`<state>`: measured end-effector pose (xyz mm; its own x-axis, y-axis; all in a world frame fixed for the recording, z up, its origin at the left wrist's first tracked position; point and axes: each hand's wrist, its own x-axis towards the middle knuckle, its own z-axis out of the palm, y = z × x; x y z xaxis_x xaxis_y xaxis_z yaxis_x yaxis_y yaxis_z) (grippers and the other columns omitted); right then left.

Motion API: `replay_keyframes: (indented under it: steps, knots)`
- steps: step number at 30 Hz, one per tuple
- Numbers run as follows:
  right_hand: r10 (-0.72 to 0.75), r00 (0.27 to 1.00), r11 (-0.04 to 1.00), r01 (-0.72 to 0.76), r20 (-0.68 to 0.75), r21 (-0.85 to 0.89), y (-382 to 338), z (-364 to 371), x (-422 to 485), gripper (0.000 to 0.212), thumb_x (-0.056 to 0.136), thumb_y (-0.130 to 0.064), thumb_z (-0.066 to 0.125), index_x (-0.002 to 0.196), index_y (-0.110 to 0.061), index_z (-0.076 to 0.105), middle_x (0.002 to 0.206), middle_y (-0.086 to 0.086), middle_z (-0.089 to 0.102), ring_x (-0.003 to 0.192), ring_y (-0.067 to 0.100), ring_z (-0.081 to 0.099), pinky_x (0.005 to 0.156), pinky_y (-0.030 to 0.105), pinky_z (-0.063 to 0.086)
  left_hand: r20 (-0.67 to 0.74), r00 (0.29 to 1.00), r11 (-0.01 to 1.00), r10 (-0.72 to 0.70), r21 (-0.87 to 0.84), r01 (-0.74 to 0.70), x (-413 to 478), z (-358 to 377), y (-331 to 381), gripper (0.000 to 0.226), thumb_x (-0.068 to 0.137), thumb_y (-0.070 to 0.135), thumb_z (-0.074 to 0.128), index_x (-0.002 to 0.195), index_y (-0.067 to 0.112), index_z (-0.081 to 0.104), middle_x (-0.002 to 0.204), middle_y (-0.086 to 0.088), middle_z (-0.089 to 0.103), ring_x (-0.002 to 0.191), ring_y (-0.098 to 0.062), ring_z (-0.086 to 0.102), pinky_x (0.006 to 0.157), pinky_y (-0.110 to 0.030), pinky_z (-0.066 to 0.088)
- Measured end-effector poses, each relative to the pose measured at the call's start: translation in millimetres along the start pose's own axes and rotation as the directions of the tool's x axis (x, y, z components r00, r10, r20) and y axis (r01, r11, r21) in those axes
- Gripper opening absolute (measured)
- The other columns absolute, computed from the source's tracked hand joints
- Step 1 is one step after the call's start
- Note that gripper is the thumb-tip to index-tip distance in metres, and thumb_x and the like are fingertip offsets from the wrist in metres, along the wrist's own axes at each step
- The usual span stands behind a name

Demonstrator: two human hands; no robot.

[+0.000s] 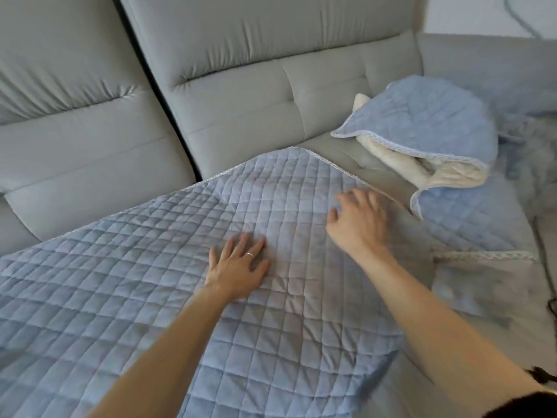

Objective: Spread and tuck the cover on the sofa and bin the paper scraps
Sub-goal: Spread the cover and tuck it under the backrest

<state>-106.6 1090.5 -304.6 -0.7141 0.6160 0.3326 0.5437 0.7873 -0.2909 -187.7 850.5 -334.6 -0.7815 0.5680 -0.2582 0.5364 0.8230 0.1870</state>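
Well, our left fingers [243, 245] lie straight and spread, pressed flat on the quilted blue cover [135, 297], so the left hand [238, 268] grips nothing. Our right fingers [351, 198] are loosely bent and blurred. The right hand [360, 220] is at the cover's lace-trimmed right edge, and we cannot tell whether it pinches the cloth. Outward from there, the cover lies mostly smooth across the seat of the grey sofa [241, 86], its far corner just short of the backrest and not tucked. A second cover [422, 137] sits bunched to the right, cream lining showing. We judge the spreading about half done; tucking remains, and no paper scraps or bin show
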Motion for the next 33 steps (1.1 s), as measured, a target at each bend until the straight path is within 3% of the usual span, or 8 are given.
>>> replay_keyframes:
  steps: [4, 8, 11, 16, 20, 23, 28, 33]
  knots:
    - [-0.180, 0.971, 0.976, 0.156, 0.155, 0.154, -53, 18, -10, 0.034, 0.089, -0.035, 0.052, 0.120, -0.027, 0.065, 0.134, -0.004, 0.056, 0.127, 0.023, 0.043, 0.098, 0.036, 0.042, -0.144, 0.990, 0.999, 0.009, -0.046, -0.016, -8, -11, -20, 0.054, 0.099, 0.054, 0.030, 0.151, 0.045, 0.019, 0.163, 0.008, 0.008, 0.150, -0.014, 0.004, 0.121, -0.048, 0.000]
    - [-0.288, 0.909, 0.951, 0.236, 0.302, 0.198, -75, 35, -23, 0.036, 0.092, -0.039, 0.049, 0.124, -0.028, 0.061, 0.138, -0.004, 0.053, 0.131, 0.021, 0.039, 0.106, 0.036, 0.039, -0.096, 0.992, 0.996, -0.085, -0.018, 0.084, -20, -24, -41, 0.056, 0.100, 0.050, 0.033, 0.153, 0.039, 0.020, 0.164, 0.006, 0.007, 0.150, -0.016, 0.002, 0.120, -0.050, -0.001]
    - [-0.408, 0.855, 0.903, 0.325, 0.321, 0.281, -126, 46, -29, 0.038, 0.093, -0.041, 0.048, 0.128, -0.028, 0.058, 0.140, -0.006, 0.050, 0.133, 0.019, 0.038, 0.107, 0.035, 0.037, -0.113, 0.961, 0.967, -0.251, -0.060, 0.246, -41, -38, -90, 0.058, 0.099, 0.052, 0.031, 0.153, 0.038, 0.018, 0.164, 0.005, 0.009, 0.150, -0.017, 0.004, 0.120, -0.053, 0.005]
    - [-0.618, 0.733, 0.765, 0.479, 0.283, 0.431, -271, 64, -35, 0.044, 0.096, -0.040, 0.044, 0.136, -0.024, 0.051, 0.141, -0.006, 0.051, 0.133, 0.018, 0.040, 0.108, 0.034, 0.035, -0.162, 0.847, 0.862, -0.506, -0.129, 0.490, -99, -71, -210, 0.062, 0.098, 0.050, 0.035, 0.154, 0.035, 0.013, 0.164, 0.003, 0.008, 0.150, -0.017, 0.005, 0.120, -0.052, 0.007]
    - [-0.714, 0.641, 0.683, 0.549, 0.280, 0.482, -377, 84, -47, 0.043, 0.099, -0.036, 0.039, 0.137, -0.022, 0.049, 0.143, -0.004, 0.051, 0.133, 0.019, 0.042, 0.107, 0.034, 0.036, -0.182, 0.758, 0.779, -0.626, -0.194, 0.596, -126, -83, -297, 0.063, 0.098, 0.052, 0.033, 0.154, 0.032, 0.015, 0.163, 0.003, 0.010, 0.150, -0.017, 0.007, 0.120, -0.052, 0.005]
    - [-0.755, 0.571, 0.648, 0.575, 0.322, 0.499, -432, 103, -54, 0.038, 0.101, -0.033, 0.034, 0.130, -0.018, 0.054, 0.136, -0.001, 0.056, 0.129, 0.021, 0.046, 0.102, 0.035, 0.039, -0.213, 0.730, 0.760, -0.650, -0.202, 0.618, -129, -89, -342, 0.064, 0.098, 0.055, 0.029, 0.155, 0.027, 0.017, 0.163, 0.004, 0.012, 0.150, -0.016, 0.008, 0.120, -0.050, 0.005]
    - [-0.675, 0.672, 0.734, 0.569, 0.304, 0.371, -502, 133, -28, 0.022, 0.095, -0.022, 0.046, 0.095, -0.015, 0.066, 0.109, 0.007, 0.070, 0.105, 0.030, 0.061, 0.081, 0.034, 0.045, -0.344, 0.740, 0.814, -0.579, -0.186, 0.551, -110, -95, -398, 0.064, 0.096, 0.063, 0.021, 0.153, 0.035, 0.023, 0.161, 0.013, 0.019, 0.148, -0.008, 0.010, 0.121, -0.041, 0.006]
    - [-0.649, 0.619, 0.753, 0.606, 0.442, 0.256, -550, 154, -3, 0.033, 0.093, -0.038, 0.054, 0.120, -0.023, 0.063, 0.129, 0.002, 0.056, 0.121, 0.028, 0.056, 0.095, 0.036, 0.047, -0.386, 0.733, 0.826, -0.561, -0.199, 0.528, -88, -99, -447, 0.061, 0.094, 0.063, 0.021, 0.149, 0.039, 0.031, 0.157, 0.020, 0.025, 0.146, -0.001, 0.013, 0.120, -0.037, 0.007]
